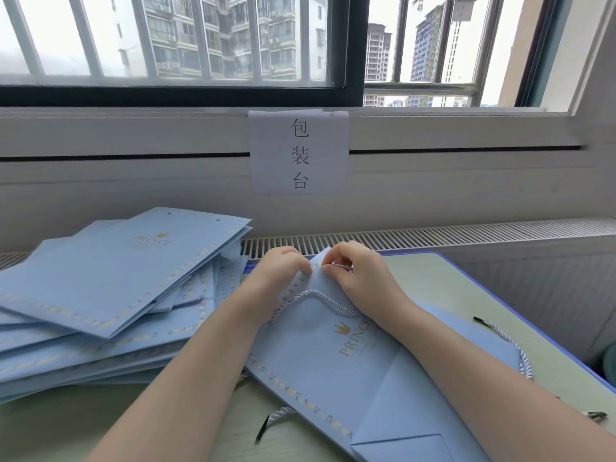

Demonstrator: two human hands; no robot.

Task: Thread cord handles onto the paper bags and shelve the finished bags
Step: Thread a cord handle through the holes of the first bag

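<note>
A flat light-blue paper bag (333, 371) printed with a gold crown and "PRINCE" lies on the table in front of me. My left hand (280, 271) pinches its top edge. My right hand (356, 275) pinches the end of a white twisted cord at that same edge. A loop of cord handle (313, 295) lies across the bag's upper face between my wrists. Whether the cord end has passed through a hole is hidden by my fingers.
A thick, slumped pile of flat blue bags (110, 291) fills the table's left side. Loose cords with black tips lie at the right (503, 338) and near the front edge (273, 418). A radiator grille (433, 235) and a paper sign (299, 153) sit behind the table.
</note>
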